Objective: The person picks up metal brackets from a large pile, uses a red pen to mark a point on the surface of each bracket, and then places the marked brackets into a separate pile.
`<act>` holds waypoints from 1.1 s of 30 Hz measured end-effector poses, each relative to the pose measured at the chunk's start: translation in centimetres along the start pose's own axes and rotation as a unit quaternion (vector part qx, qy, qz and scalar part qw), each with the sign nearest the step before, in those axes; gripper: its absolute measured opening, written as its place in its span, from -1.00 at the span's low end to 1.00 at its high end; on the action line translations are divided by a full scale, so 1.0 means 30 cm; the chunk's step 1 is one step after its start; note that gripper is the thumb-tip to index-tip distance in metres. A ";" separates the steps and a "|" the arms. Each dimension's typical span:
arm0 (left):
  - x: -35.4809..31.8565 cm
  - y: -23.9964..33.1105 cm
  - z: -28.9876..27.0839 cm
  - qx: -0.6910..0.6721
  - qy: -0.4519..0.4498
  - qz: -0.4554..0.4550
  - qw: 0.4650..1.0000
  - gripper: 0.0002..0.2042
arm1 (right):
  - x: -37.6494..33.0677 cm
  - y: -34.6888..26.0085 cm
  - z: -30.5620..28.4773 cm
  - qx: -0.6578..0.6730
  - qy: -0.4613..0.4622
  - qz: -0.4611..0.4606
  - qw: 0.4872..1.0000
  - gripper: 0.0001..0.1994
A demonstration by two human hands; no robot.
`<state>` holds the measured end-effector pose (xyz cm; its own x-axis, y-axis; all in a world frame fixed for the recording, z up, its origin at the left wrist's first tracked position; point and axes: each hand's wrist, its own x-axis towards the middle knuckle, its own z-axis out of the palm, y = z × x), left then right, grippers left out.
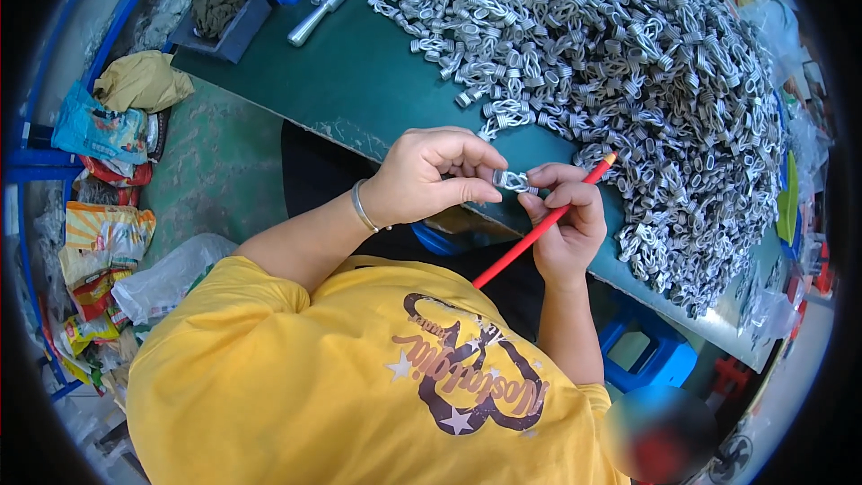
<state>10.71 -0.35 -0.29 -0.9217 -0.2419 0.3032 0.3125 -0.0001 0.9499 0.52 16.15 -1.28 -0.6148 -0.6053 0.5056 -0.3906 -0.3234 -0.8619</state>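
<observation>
A small silver metal piece with looped links point(514, 181) is held between my two hands, just off the table's near edge. My left hand point(431, 175), with a bangle at the wrist, has its thumb and forefinger closed at the piece's left end. The right end is pinched by the thumb and forefinger of my right hand point(570, 220). That same hand also carries a red pencil point(525, 244), lying slantwise across its fingers, tip up toward the pile. A large heap of similar silver metal pieces point(611, 63) covers the table beyond my right hand.
The green table point(323, 81) bears a metal-handled tool point(337, 0) and a grey bin point(224, 22) with a cloth-like bundle. Bags and packages point(108, 233) crowd a blue rack at left. A blue plastic stool point(651, 350) stands beneath the table's right side.
</observation>
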 end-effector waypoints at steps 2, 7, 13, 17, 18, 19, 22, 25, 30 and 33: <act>-0.001 0.007 -0.004 0.042 0.000 -0.021 0.999 -0.79 | -0.001 -0.007 0.006 0.004 0.022 0.002 1.000 -0.68; 0.002 -0.009 0.011 0.004 0.019 -0.068 0.998 -0.84 | -0.019 0.007 -0.001 0.039 0.064 -0.023 0.997 -0.53; 0.015 0.006 0.007 0.194 -0.046 0.017 0.980 -0.82 | -0.024 0.004 0.011 0.014 0.047 -0.064 0.997 -0.54; -0.022 -0.010 0.003 0.050 -0.031 -0.007 0.998 -0.85 | -0.026 0.004 -0.001 0.054 0.025 -0.085 0.995 -0.58; -0.039 0.019 -0.003 -0.036 -0.061 -0.083 0.994 -0.87 | -0.024 0.004 -0.003 0.071 0.041 -0.097 0.992 -0.63; -0.064 0.031 -0.023 -0.016 -0.125 -0.086 0.988 -0.86 | -0.028 0.002 -0.004 0.074 0.055 -0.089 0.992 -0.67; -0.110 0.030 -0.046 0.057 -0.284 -0.092 0.953 -0.86 | -0.027 -0.006 0.000 0.085 0.090 -0.077 0.989 -0.75; -0.186 -0.072 -0.016 0.064 -0.199 -0.359 0.909 -0.79 | -0.029 -0.006 0.005 0.073 0.102 -0.062 0.990 -0.78; -0.180 -0.084 0.026 0.374 -0.276 -0.166 0.869 -0.51 | -0.028 -0.008 0.013 0.039 0.104 -0.051 0.993 -0.82; -0.042 0.114 0.037 0.192 -0.336 -0.285 0.877 -0.84 | -0.027 -0.013 0.011 0.032 0.109 -0.028 0.993 -0.82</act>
<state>12.67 1.03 2.66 -0.8709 0.3171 -0.3753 -0.2250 0.4217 0.8784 1.39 16.52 -1.37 -0.7296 -0.4164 0.5425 -0.3877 -0.4016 -0.8297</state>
